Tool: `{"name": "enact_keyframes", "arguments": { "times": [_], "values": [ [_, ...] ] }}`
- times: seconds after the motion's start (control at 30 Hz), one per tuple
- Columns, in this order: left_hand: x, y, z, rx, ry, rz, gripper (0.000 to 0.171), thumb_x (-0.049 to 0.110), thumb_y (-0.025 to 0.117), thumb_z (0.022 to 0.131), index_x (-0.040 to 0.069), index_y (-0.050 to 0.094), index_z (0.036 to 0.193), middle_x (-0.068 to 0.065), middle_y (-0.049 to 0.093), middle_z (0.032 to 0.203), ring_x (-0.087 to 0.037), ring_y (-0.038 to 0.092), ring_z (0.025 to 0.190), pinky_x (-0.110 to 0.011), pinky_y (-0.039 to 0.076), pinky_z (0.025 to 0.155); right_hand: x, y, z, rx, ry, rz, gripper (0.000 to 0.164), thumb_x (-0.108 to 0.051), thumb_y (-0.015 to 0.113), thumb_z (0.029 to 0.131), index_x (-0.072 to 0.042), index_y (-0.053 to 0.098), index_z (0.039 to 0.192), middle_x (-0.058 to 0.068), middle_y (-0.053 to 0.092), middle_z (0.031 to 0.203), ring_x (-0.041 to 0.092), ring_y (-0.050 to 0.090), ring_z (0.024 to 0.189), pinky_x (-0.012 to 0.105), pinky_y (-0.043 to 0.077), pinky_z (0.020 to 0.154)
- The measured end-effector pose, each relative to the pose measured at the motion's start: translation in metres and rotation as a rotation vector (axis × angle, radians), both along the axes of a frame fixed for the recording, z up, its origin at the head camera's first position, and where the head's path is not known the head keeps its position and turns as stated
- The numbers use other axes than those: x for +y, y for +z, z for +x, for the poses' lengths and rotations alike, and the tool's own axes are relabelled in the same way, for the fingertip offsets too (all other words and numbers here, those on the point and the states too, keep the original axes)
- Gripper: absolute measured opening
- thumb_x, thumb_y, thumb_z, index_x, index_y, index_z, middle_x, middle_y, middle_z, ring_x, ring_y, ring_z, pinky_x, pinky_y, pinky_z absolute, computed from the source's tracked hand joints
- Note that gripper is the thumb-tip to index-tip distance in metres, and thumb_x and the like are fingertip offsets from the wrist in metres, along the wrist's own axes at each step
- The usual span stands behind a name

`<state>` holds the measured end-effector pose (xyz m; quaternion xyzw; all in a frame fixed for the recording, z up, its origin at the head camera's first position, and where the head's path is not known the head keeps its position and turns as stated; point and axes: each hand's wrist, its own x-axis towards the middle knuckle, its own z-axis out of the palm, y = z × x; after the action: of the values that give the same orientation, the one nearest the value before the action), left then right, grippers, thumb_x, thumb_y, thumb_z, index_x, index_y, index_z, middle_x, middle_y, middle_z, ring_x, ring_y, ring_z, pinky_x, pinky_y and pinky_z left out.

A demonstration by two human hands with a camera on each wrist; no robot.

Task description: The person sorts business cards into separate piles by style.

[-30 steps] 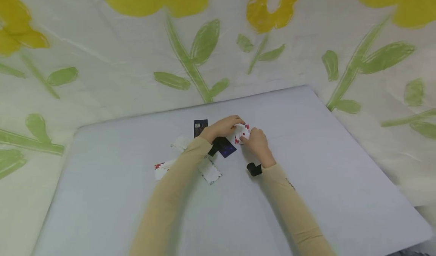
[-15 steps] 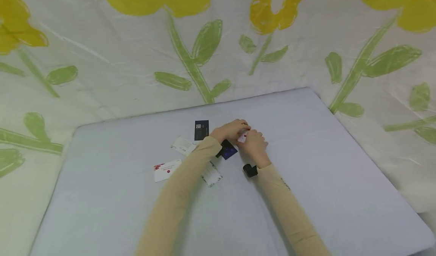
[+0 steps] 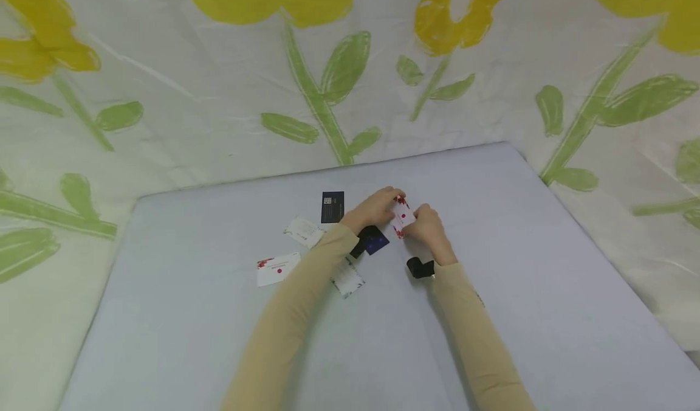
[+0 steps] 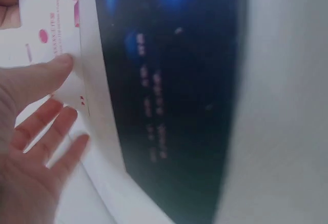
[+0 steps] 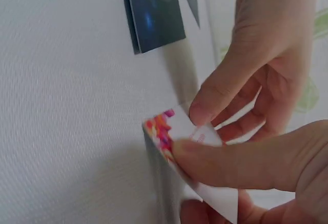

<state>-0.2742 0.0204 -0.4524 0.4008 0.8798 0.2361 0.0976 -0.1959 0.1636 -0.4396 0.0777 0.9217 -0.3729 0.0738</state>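
Observation:
Both hands hold a white business card with red floral corners and a red dot. My left hand pinches its far left side; my right hand pinches its near right part between thumb and fingers. In the right wrist view the card is bent and lifted off the table, the right thumb pressing on its flowered end. Just left of the hands lies a dark blue card, partly over a black one, also large in the left wrist view as a dark card.
Left of the hands lie a black card with a square code, a white card, a white red-cornered card and a leaf-edged card, some partly behind the left sleeve. A black wrist device sits at the right cuff.
Half a second ago the hands were close together and covered most of the red-cornered card. Now they have spread apart, and more of its face shows. The head view has shifted slightly.

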Motion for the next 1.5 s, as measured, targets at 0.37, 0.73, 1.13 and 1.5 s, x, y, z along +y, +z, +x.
{"name": "enact_keyframes", "arguments": {
  "times": [0.37,0.73,1.13,1.5],
  "values": [
    [-0.048,0.026,0.020,-0.057,0.270,0.416,0.019,-0.007,0.056,0.086,-0.004,0.054,0.104,-0.015,0.059,0.090,-0.025,0.057,0.081,-0.028,0.047,0.071,-0.017,0.017,0.003,0.360,0.007,-0.160,0.018,0.000,0.063,0.082,0.009,0.055,0.096,0.020,0.056,0.087,0.024,0.049,0.075,0.030,0.039,0.063],
    [-0.143,0.046,0.070,-0.054,0.467,0.534,0.019,-0.004,0.063,0.083,-0.002,0.058,0.102,-0.015,0.063,0.089,-0.024,0.061,0.078,-0.030,0.050,0.068,-0.081,0.023,0.004,0.372,0.137,-0.357,0.014,-0.001,0.065,0.082,0.006,0.062,0.093,0.015,0.059,0.084,0.024,0.056,0.075,0.023,0.043,0.063],
    [-0.227,0.029,0.126,-0.124,0.689,0.464,0.020,-0.001,0.065,0.083,-0.007,0.060,0.101,-0.016,0.061,0.085,-0.023,0.059,0.073,-0.018,0.047,0.059,-0.163,0.006,0.020,0.257,0.270,-0.383,0.013,-0.003,0.069,0.079,0.003,0.062,0.087,0.010,0.059,0.078,0.018,0.055,0.070,0.025,0.047,0.065],
    [-0.256,0.016,0.148,-0.132,0.817,0.335,0.016,-0.002,0.065,0.081,-0.006,0.059,0.095,-0.014,0.059,0.081,-0.021,0.054,0.071,-0.020,0.044,0.056,-0.206,-0.009,0.029,0.175,0.360,-0.292,0.010,0.000,0.068,0.078,0.001,0.060,0.083,0.004,0.052,0.071,0.014,0.046,0.068,0.021,0.038,0.059]
  ]
}}
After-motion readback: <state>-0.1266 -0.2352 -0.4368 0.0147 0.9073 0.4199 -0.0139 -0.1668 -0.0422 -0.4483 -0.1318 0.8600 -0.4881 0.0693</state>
